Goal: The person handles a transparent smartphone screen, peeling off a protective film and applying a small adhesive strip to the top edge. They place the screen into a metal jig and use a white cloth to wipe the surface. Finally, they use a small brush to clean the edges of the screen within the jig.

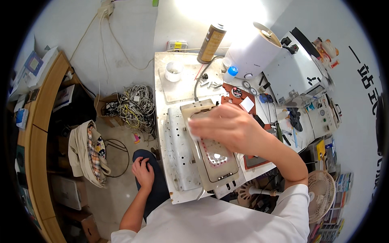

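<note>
My right hand (229,127) is over the upper half of a beige, flat, rectangular device (227,178). Its fingers are bent together and blurred, with something whitish at the tips that I cannot make out. Below them a framed panel on the device shows rows of small reddish dots (214,154), part of it hidden by the hand. A grey cable (197,87) runs from the device's far end. Left of it lies a long silver metal housing with holes (180,150). My left hand (144,172) rests on my thigh, fingers spread and holding nothing.
Toward the back stand a spray can (212,42), a white cylindrical appliance (253,50), a blue-capped bottle (231,73) and a white tub (173,71). Tools and a reddish mat (239,97) lie to the right. Tangled cables (135,105) are on the floor left of the table.
</note>
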The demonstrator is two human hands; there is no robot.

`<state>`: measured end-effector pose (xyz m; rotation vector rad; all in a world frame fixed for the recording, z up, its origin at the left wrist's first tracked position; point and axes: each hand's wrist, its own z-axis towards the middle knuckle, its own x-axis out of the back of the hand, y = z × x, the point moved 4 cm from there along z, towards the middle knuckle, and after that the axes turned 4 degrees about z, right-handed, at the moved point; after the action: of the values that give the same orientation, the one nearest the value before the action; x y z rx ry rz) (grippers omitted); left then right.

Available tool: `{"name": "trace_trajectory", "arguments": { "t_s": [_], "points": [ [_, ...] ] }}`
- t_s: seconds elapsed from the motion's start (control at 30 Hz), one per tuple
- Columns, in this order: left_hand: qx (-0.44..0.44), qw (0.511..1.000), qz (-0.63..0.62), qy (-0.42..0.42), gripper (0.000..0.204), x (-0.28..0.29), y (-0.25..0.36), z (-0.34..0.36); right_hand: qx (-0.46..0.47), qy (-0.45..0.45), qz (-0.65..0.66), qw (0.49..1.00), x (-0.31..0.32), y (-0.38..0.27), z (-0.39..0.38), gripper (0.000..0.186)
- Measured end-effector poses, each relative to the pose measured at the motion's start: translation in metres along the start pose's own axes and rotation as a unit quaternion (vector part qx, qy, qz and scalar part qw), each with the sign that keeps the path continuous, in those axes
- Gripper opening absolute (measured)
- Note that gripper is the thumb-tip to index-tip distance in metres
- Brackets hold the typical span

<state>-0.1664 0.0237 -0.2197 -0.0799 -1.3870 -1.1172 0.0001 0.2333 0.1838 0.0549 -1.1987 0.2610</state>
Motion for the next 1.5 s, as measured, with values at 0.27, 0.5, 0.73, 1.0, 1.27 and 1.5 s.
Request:
{"name": "trace_trajectory", "arguments": {
  "t_s": [0.27,0.5,0.73,1.0,1.27,1.5],
  "points": [
    [-0.009,1.0,-0.006,-0.003,0.024,0.0,0.002,0.001,-0.019,0.009,-0.004,1.0,-0.003,0.005,0.0,0.044],
    [0.003,1.0,-0.005,-0.005,0.023,0.002,-0.002,0.0,0.017,-0.02,0.063,0.998,0.002,-0.017,-0.017,0.041],
    [-0.004,1.0,-0.011,0.012,0.023,0.001,-0.001,-0.001,0.006,0.0,0.04,0.999,0.0,-0.008,-0.014,0.043],
    [-0.01,1.0,-0.002,0.006,0.023,0.002,0.004,0.001,-0.014,0.006,0.025,1.0,-0.002,0.005,0.001,0.042],
    [-0.005,1.0,-0.001,0.004,0.022,0.004,0.001,0.001,0.016,-0.016,0.038,0.999,0.001,-0.009,-0.013,0.035],
    [-0.002,1.0,0.0,0.02,0.022,0.004,-0.002,-0.002,0.029,-0.004,0.056,0.998,0.001,-0.031,-0.027,0.038]
  ]
}}
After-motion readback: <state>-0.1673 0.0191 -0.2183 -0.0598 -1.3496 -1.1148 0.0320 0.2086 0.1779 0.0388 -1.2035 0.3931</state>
